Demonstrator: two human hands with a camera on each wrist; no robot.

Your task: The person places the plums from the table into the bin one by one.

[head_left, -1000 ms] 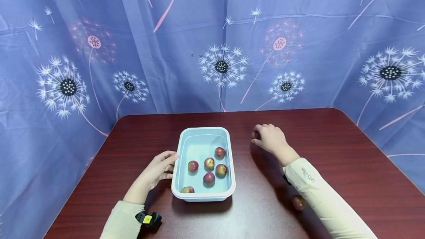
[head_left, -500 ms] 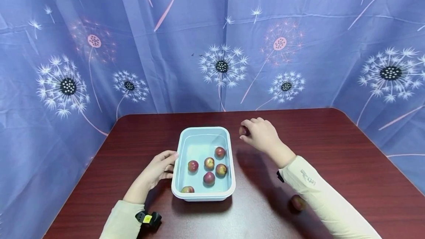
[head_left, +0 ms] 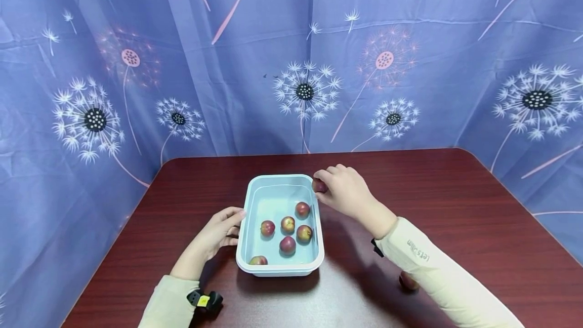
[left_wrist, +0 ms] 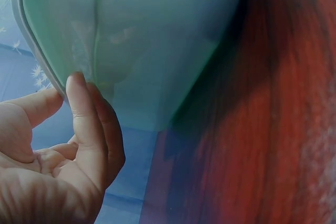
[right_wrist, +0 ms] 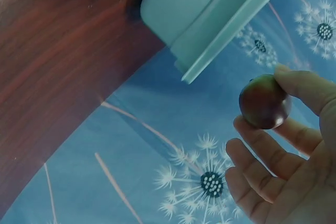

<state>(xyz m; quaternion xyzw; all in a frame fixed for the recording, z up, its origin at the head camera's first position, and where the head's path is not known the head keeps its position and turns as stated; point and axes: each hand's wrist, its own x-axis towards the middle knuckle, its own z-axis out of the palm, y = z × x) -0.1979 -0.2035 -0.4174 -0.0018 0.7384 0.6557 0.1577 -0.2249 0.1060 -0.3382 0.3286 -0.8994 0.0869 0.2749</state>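
Observation:
A light-blue plastic tub point(head_left: 280, 270) stands on the table with several red and yellow plums inside, one of them a dark red plum point(head_left: 287, 245). My left hand point(head_left: 219, 233) holds the tub's left rim, thumb on top and fingers along the outer wall, as the left wrist view shows at the rim point(left_wrist: 44, 74). Between thumb and fingertips my right hand point(head_left: 348, 191) pinches another plum point(right_wrist: 264, 102), raised at the tub's far right corner. A further plum point(head_left: 408, 281) lies on the table, partly covered by the right sleeve.
The dark red wooden table point(head_left: 437, 191) has rounded far corners. Behind it hangs a blue curtain point(head_left: 255, 65) with a dandelion print. A black wrist strap point(head_left: 205, 300) sits on the left forearm.
My right hand has carried its plum leftward from the table on the right to the tub's far right corner. The left hand keeps its place on the rim.

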